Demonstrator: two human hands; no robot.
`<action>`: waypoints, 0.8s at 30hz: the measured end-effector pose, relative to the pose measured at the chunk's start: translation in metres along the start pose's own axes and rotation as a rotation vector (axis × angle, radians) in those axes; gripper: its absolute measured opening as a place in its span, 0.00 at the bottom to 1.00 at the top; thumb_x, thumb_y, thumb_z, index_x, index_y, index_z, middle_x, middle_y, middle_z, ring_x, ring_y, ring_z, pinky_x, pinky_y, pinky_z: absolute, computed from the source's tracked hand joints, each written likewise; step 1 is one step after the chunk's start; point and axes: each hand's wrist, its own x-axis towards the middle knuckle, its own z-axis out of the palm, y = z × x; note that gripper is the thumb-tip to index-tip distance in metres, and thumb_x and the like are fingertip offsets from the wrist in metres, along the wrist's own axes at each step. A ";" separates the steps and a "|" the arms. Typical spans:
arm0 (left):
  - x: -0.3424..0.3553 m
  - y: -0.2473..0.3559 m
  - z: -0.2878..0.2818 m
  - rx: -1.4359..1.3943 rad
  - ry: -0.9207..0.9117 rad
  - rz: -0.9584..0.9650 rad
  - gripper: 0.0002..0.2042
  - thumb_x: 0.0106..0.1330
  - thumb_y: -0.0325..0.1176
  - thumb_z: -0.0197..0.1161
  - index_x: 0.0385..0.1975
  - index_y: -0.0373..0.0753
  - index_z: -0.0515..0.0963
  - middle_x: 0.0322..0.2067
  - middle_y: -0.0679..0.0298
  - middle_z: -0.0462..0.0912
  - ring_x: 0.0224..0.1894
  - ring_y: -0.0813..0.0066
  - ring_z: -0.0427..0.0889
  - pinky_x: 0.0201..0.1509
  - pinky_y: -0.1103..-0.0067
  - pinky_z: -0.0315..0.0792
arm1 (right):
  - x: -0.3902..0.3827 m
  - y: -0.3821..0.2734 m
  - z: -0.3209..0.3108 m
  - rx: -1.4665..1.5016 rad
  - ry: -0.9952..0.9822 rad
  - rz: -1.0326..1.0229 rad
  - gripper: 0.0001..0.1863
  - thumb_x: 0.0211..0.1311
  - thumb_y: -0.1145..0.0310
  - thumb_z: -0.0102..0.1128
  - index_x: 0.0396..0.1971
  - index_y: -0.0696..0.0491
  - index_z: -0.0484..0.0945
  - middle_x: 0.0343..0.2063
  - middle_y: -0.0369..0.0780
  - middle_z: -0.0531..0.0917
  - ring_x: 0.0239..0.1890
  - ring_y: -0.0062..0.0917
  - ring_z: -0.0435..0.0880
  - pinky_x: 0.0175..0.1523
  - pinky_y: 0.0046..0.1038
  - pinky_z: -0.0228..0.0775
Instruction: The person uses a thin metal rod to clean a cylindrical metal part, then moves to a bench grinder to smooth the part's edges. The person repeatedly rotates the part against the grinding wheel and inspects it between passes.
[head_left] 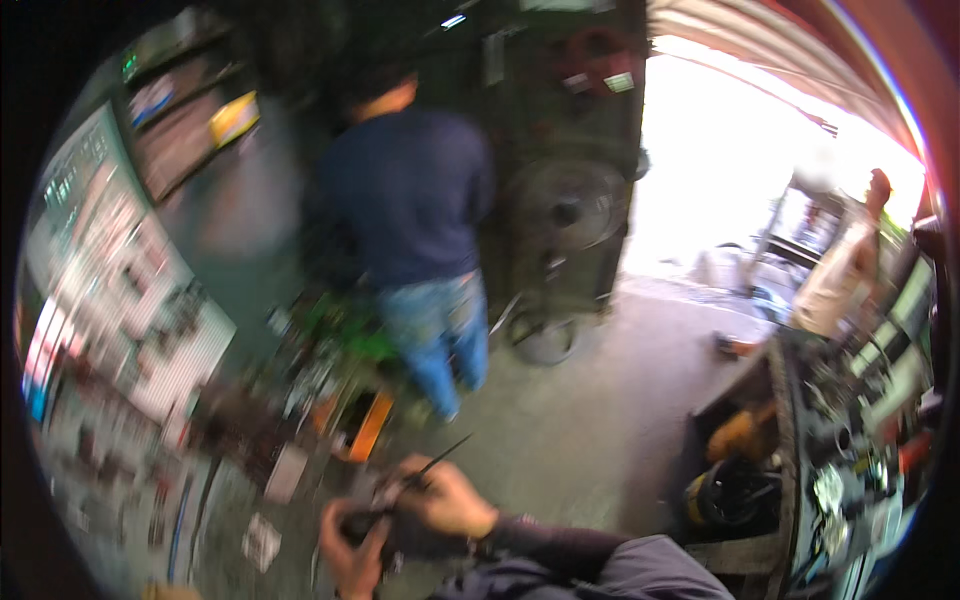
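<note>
Low in the head view, my two hands are close together over the workbench's near edge. My left hand (352, 556) is closed around a small dark object (362, 522), too blurred to name. Just to its right, my right hand (455, 503) is closed on a thin black rod-like tool (446, 454), whose tip points up and to the right. Its fingers reach toward the object in my left hand; whether they touch it I cannot tell. A dark sleeve covers my right forearm.
On the left, the workbench (225, 545) carries several blurred tools and parts and an orange-edged box (371, 425). One person (410, 200) stands ahead with back turned, near a fan (568, 208). Another person (840, 270) is at the right, behind a cluttered shelved bench (790, 450).
</note>
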 end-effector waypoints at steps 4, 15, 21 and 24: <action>0.025 0.006 0.033 0.255 0.042 0.303 0.29 0.51 0.40 0.83 0.52 0.38 0.76 0.42 0.52 0.84 0.44 0.53 0.87 0.49 0.67 0.79 | -0.008 -0.020 -0.033 -0.136 0.081 -0.108 0.15 0.66 0.78 0.48 0.45 0.59 0.83 0.48 0.43 0.86 0.50 0.28 0.84 0.55 0.29 0.75; 0.002 0.005 0.043 0.549 0.154 0.333 0.31 0.48 0.40 0.81 0.52 0.39 0.75 0.34 0.58 0.85 0.37 0.56 0.87 0.39 0.65 0.78 | -0.003 -0.013 -0.010 -0.073 -0.164 0.227 0.14 0.66 0.68 0.73 0.45 0.61 0.82 0.32 0.34 0.85 0.34 0.13 0.78 0.40 0.23 0.72; -0.009 0.004 0.027 0.569 0.271 0.322 0.28 0.49 0.37 0.80 0.50 0.41 0.77 0.37 0.57 0.87 0.39 0.53 0.88 0.42 0.65 0.80 | 0.018 0.011 0.000 -0.084 -0.328 0.274 0.15 0.62 0.67 0.76 0.42 0.61 0.85 0.29 0.36 0.87 0.33 0.14 0.79 0.41 0.26 0.76; -0.024 -0.006 0.007 0.639 0.314 0.274 0.29 0.48 0.38 0.79 0.51 0.40 0.77 0.37 0.55 0.87 0.39 0.52 0.88 0.43 0.64 0.80 | 0.023 0.016 0.023 -0.146 -0.409 0.274 0.13 0.63 0.69 0.73 0.41 0.61 0.85 0.28 0.37 0.87 0.32 0.17 0.81 0.40 0.27 0.76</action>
